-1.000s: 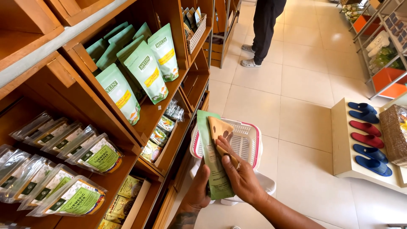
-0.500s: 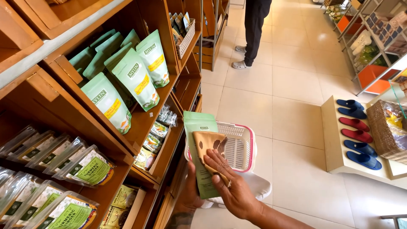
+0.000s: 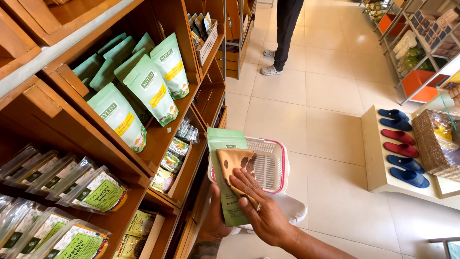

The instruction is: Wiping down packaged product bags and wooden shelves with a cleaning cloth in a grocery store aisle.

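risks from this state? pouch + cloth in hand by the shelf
1. The left hand grips only the lower part of the green pouch; pressure from the right hand and brown cloth could tip it loose.
2. The white basket lies just behind; a slip might knock it.
3. The shelf edge sits close to the left elbow.

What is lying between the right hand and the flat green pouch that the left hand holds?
In the head view, a tan cloth with dark brown patches lies between the right hand and the flat green pouch, pressed against its face.
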